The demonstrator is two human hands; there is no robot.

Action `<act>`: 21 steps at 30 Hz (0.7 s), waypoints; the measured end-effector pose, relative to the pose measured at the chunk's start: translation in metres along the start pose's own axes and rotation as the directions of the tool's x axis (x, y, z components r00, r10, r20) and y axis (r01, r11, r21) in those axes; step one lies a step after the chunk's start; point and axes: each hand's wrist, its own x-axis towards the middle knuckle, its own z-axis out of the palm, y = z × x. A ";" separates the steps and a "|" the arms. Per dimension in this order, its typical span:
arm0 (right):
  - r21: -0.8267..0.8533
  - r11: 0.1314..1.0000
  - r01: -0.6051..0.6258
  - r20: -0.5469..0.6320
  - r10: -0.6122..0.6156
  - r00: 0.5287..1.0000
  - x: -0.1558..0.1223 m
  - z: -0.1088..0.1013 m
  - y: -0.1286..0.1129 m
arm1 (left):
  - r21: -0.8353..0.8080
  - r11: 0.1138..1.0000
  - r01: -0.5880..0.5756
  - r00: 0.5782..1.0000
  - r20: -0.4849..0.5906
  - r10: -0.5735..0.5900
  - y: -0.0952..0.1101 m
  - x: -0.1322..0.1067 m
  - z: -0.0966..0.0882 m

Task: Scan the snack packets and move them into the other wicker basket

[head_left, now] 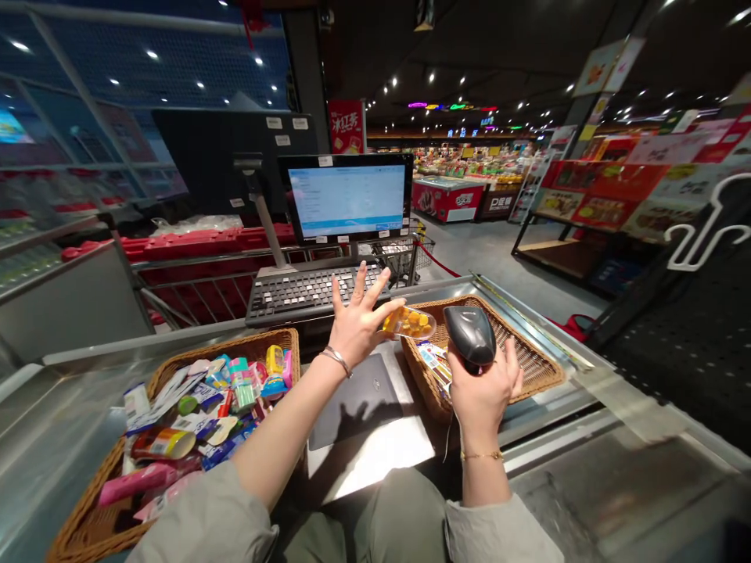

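My left hand (356, 315) is raised over the counter with its fingers spread apart. A small clear pack of orange sweets (411, 321) is right at its thumb, above the right wicker basket (531, 361); whether the thumb still touches it is unclear. My right hand (482, 385) is wrapped round the handle of a black barcode scanner (469, 332), held over that same basket, which has a few packets (435, 361) at its left end. A flat black pad (359, 400) lies on the counter under my left wrist.
A left wicker basket (91, 524) is heaped with several small snack packets. Behind my hands stand a black keyboard (305, 291) and a lit till screen (346, 198). Steel counter (592, 461) runs to the right. A shopping cart (404, 256) and shop shelves stand beyond.
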 end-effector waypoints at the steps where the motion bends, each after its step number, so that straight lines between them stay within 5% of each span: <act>1: -0.004 1.000 -0.019 -0.010 0.019 1.000 0.004 0.000 0.003 | -0.005 1.000 -0.013 1.000 0.002 0.013 0.003 0.003 0.004; 11: -0.042 0.993 -0.112 -0.084 0.108 0.991 0.034 -0.001 0.024 | -0.025 0.994 -0.107 0.993 0.051 0.109 0.036 0.027 0.042; 16: -0.047 0.986 -0.159 -0.095 0.154 0.984 0.040 0.000 0.031 | -0.065 0.996 -0.061 0.994 0.083 0.066 0.065 0.038 0.063; 21: -0.043 0.982 -0.182 -0.069 0.179 0.981 0.041 -0.003 0.033 | -0.084 0.995 -0.051 0.992 0.107 0.060 0.077 0.039 0.065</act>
